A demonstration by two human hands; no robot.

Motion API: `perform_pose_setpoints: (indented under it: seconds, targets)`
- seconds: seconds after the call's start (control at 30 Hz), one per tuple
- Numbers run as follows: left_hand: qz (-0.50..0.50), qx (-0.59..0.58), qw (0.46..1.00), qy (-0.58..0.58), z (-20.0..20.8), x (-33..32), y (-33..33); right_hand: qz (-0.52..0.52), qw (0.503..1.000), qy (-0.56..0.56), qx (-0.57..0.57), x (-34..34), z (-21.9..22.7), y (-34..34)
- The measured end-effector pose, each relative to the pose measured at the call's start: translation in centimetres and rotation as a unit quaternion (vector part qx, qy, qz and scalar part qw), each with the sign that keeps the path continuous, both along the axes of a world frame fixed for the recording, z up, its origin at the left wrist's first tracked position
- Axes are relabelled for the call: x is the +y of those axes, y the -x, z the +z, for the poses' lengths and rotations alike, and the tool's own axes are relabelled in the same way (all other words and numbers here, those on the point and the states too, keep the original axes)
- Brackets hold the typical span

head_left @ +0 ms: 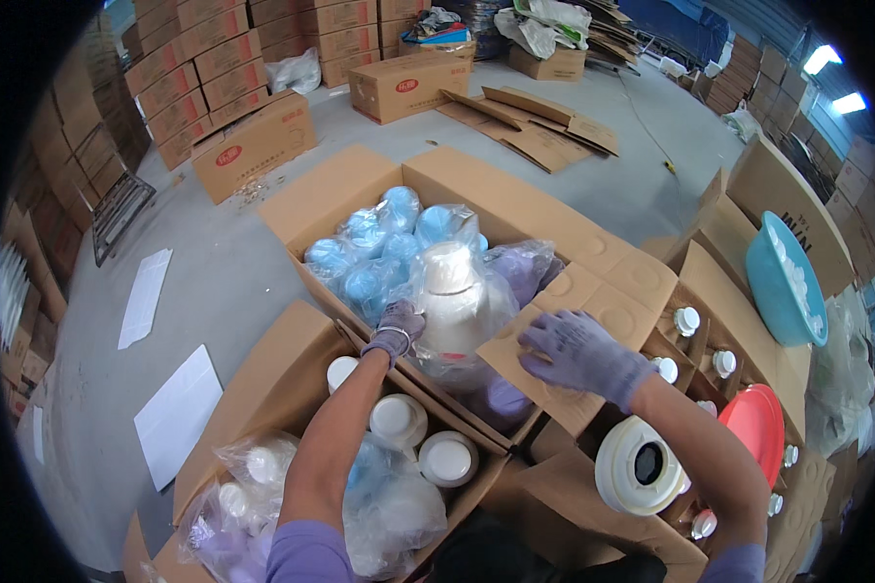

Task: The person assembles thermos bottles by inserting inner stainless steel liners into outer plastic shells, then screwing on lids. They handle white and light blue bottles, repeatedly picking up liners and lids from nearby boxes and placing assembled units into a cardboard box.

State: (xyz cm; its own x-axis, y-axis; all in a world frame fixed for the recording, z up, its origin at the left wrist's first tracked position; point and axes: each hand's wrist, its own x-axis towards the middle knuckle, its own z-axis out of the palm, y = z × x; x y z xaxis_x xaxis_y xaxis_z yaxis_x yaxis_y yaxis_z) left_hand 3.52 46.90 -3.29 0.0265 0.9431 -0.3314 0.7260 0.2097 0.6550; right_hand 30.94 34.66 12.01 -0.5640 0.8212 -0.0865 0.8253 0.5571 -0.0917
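Note:
A white jug-shaped vessel (449,306) in a clear plastic bag sits at the middle of an open carton (340,185). My gloved left hand (399,327) is closed on its left side, on the bag. My gloved right hand (588,358) lies with fingers stretched out on a cardboard sheet (612,291) that has round dents, at the carton's right side. Blue vessels (365,282) in plastic fill the carton's left part. Purple bagged ones (517,267) show to the right of the white one, partly hidden by the sheet.
Nearest me, another carton holds white-lidded vessels (399,420) and bagged items (253,496). At right, a divided carton holds white-capped bottles (724,363), a red lid (756,428) and a white ring-shaped part (632,466). A blue basin (786,282) stands beyond. Stacked cartons (214,68) line the back.

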Motion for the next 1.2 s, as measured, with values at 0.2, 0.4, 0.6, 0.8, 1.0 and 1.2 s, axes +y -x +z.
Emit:
perform_pose_setpoints:
  seconds: [0.2,0.4,0.6,0.8,1.0,1.2]
  targets:
    - [0.069,0.128,0.97,-0.195,-5.2,-0.5,1.4,0.027,0.996,-0.053,0.067,-4.1,-0.7,-2.3]
    - [-0.025,0.127,0.987,-0.092,-8.8,-5.1,-7.7,0.026,0.999,-0.004,0.02,-4.5,-5.5,-2.8]
    - [-0.23,0.08,0.969,0.031,-4.6,-5.0,-6.9,0.037,0.994,-0.068,0.077,-4.6,-5.1,-2.0]
    - [-0.236,0.305,0.922,-0.036,4.3,3.2,-0.2,0.025,0.993,-0.063,0.094,-4.6,-5.1,-1.6]
    - [-0.158,0.322,0.933,-0.004,-6.0,4.2,-0.8,-0.006,0.999,-0.019,0.049,-4.9,-5.1,-2.1]
    - [-0.082,0.24,0.966,-0.049,-0.7,3.9,2.9,0.007,0.999,-0.006,0.049,-4.7,-4.2,-0.9]
